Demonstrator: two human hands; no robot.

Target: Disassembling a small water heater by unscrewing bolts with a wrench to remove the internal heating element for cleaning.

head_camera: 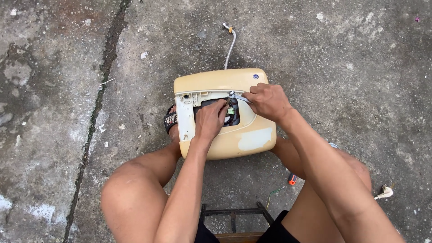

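A cream-coloured water heater casing [234, 135] lay on the concrete floor [342, 67] between the person's knees, its white inner panel exposed around a dark opening. The left hand [210, 120] reached into that opening with fingers curled, covering much of what lay inside; only a small green part [230, 110] and some dark wiring showed beside it, and whether the fingers gripped anything could not be told. The right hand [268, 101] was closed around the handle of a metal wrench [237, 96], whose head sat at the upper edge of the opening. A grey hose [230, 47] ran away from the casing's far side. One sandalled foot [171, 120] peeked out at the casing's left edge, mostly hidden. Near the right knee lay what seemed to be an orange-tipped screwdriver [292, 179], largely covered by the leg, and a white plug [384, 193] rested further right. A stool [234, 220] was cut off at the bottom.
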